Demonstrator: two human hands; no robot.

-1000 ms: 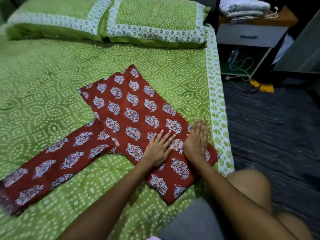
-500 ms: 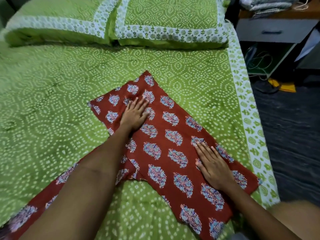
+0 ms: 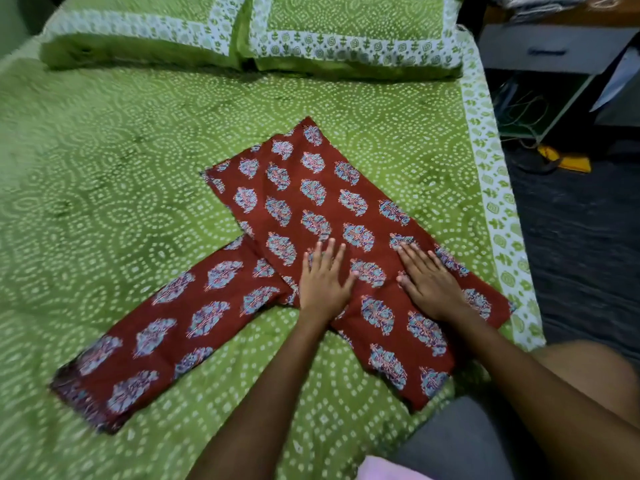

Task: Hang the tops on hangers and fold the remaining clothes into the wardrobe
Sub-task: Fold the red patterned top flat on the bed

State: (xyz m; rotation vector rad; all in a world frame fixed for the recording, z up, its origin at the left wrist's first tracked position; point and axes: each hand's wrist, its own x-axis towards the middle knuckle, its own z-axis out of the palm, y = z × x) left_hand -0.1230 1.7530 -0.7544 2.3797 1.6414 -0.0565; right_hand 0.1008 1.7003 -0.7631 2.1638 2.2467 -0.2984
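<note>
Mostly flat: rust-red floral-print garment (image 3: 311, 216), one leg (image 3: 166, 327) angled left.

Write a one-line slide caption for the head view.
Both hands press flat on red printed trousers on a green bedspread.

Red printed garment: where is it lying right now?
In the head view, the red printed garment lies flat on the green bedspread, toward its right edge, under the left hand and right hand.
</note>
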